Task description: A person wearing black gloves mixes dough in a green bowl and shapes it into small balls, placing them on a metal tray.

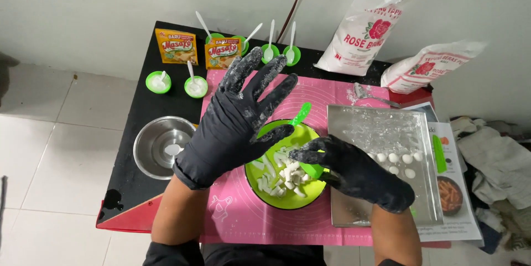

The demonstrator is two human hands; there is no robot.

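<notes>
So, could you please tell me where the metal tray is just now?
In the head view the metal tray lies right of the green bowl, partly on the pink mat, under the right hand, with small white balls on it.

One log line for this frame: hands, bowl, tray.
left hand: raised, spread | right hand: fingers in green bowl of white dough pieces | metal tray: dough balls
</notes>
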